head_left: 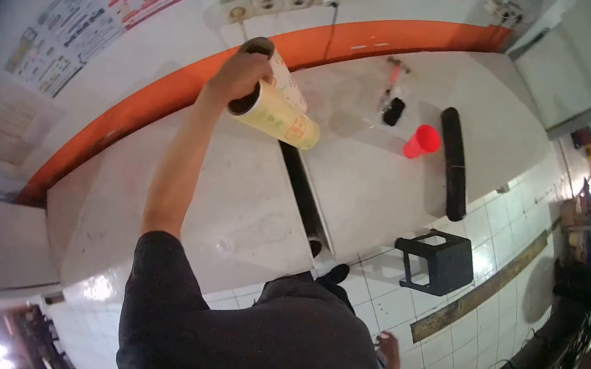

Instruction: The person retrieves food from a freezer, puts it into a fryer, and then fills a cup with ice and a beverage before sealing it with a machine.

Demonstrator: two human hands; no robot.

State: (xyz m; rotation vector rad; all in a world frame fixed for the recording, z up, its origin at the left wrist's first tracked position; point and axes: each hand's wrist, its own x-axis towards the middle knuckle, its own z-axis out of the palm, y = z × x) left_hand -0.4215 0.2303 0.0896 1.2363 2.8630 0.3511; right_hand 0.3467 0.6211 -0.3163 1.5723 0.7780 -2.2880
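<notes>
Gripping two rolls at once, the left hand was clamped round the open end of a yellowish roll and a paler roll behind it, both held in the air above the white worktable. Judged from that grasp, keeping the pair well meant squeezing both tubes together near their ends so neither slid out, and keeping them level over the table rather than letting the far ends droop.

The yellowish roll looked like a printed film wound on a dark hollow core, with a red mark near its far end; the paler one was whitish with small print. Beyond the rolls on the table stood a red cup, with a long black roll just past it. Off the table's near edge sat a black stool. The right hand hung low by the person's side; whether it held anything could not be told.
</notes>
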